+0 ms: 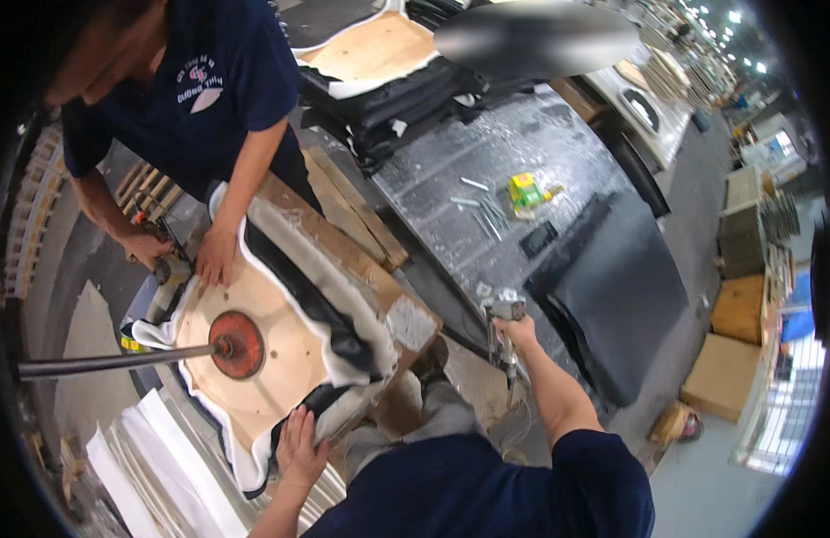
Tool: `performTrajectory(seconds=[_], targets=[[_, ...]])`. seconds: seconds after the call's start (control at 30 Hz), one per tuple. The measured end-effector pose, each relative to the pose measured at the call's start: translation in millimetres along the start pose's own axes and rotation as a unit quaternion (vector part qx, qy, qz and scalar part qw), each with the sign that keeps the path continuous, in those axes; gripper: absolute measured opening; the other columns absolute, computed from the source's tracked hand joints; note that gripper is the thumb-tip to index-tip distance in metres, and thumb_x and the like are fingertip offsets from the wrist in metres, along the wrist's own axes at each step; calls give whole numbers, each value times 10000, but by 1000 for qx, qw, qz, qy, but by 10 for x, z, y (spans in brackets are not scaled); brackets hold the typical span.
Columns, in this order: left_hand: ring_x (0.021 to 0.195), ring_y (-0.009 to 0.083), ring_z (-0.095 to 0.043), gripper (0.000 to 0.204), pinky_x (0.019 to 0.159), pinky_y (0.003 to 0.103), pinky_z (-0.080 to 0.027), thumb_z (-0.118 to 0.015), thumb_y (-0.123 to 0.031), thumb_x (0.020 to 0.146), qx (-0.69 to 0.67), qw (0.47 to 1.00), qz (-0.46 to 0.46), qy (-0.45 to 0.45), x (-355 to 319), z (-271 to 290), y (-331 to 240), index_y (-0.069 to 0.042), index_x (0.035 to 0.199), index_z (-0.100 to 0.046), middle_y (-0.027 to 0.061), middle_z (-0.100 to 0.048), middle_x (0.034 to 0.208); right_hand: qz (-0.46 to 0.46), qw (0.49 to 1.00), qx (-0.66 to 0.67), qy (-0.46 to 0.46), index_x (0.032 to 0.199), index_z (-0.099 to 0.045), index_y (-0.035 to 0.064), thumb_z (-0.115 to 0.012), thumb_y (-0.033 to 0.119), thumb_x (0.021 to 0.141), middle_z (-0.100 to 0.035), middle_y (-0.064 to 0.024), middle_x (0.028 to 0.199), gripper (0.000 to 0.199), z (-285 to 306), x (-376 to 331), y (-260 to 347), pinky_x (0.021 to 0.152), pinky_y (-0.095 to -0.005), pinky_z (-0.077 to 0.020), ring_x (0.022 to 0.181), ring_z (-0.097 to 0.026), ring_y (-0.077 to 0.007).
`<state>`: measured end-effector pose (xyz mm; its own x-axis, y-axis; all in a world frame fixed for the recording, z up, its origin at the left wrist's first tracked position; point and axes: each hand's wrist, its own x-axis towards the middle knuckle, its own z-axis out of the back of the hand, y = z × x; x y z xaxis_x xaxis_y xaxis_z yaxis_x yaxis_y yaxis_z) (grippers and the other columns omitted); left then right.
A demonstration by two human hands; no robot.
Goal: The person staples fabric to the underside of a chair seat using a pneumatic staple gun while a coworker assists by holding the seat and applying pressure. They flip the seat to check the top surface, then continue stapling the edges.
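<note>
A light wooden panel with white padding and a black cover around its rim lies in front of me. A red disc on a dark rod presses on its middle. My left hand lies with fingers stretched out on the panel's near edge, over the black cover. Off to the right, my right hand grips a grey staple gun beside the bench edge, apart from the panel. Across from me a co-worker's hand rests on the panel's far edge; their other hand holds another staple gun.
On the grey workbench are loose staple strips, a yellow-green box and a pile of black sheets. Another padded panel sits at the back. White sheets stand at lower left; cartons are far right.
</note>
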<state>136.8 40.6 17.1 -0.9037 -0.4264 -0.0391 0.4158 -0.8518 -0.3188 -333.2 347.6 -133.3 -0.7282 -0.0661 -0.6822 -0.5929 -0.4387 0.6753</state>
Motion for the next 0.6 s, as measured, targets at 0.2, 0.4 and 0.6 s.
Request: performTrajectory(seconds=[0.2, 0.4, 0.6], targets=[[1487, 478, -537, 781, 1246, 587, -421, -861, -246, 834, 32, 998, 18, 47, 211, 215, -187, -6, 1521, -579, 269, -528, 1638, -14, 995, 12, 99, 1097, -824, 25, -906, -2, 863, -779, -81, 931, 249, 98, 1261, 304, 597, -383, -553, 699, -704, -210], [1445, 437, -572, 843, 1222, 550, -471, -880, -236, 760, 45, 996, 1, 74, 401, 251, -171, -27, 1522, -586, 231, -556, 1597, -126, 985, 21, 115, 1182, -713, -35, -872, -15, 900, -750, -142, 975, 324, 192, 1841, 359, 607, -443, -627, 735, -731, -291], [1427, 434, -590, 894, 1212, 562, -486, -898, -236, 722, 53, 997, -8, 51, 311, 314, -157, -39, 1530, -573, 223, -546, 1604, -85, 988, 109, 65, 1337, -653, -26, -796, 49, 995, -741, -110, 1033, 378, 231, 2209, 44, 667, -462, -582, 811, -697, -243]])
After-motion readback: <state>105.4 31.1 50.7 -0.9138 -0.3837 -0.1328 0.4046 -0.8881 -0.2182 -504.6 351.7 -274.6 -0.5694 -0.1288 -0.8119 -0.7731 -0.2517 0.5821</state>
